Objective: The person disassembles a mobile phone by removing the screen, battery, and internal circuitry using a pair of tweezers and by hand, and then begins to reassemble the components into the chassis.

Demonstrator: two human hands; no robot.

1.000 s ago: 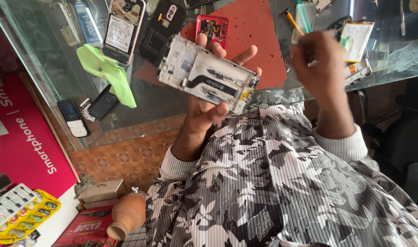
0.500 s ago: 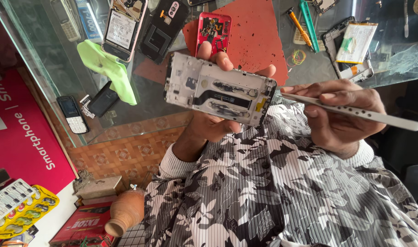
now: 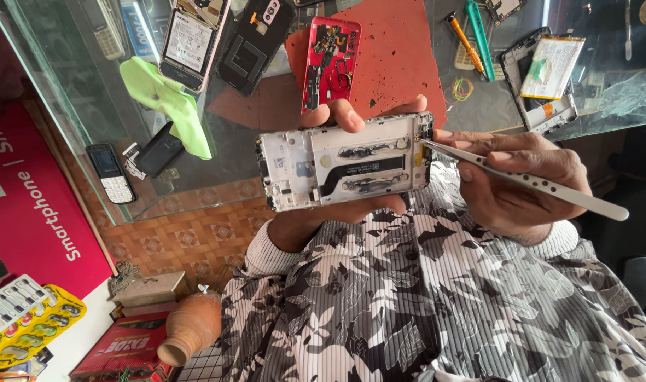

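Observation:
My left hand (image 3: 337,212) holds an opened white phone frame (image 3: 344,168) flat in front of me, thumb over its top edge and fingers underneath. Inside the frame lie a black flex strip and grey metal parts. My right hand (image 3: 514,180) grips white tweezers (image 3: 528,180), whose tip touches the frame's right end near a small gold part. A red phone body (image 3: 330,64) with exposed circuitry lies on the red mat (image 3: 393,64) just beyond.
On the glass counter (image 3: 68,92) lie several opened phones, a green cloth (image 3: 169,102), an orange screwdriver (image 3: 466,44), a green tool (image 3: 480,35), a battery in a frame (image 3: 549,74) and rubber bands (image 3: 462,88). A clay pot (image 3: 192,327) and boxes sit on the floor below.
My right hand came down from the counter with the tweezers and brought the tip to the frame's right end. The frame has been levelled and held steadier.

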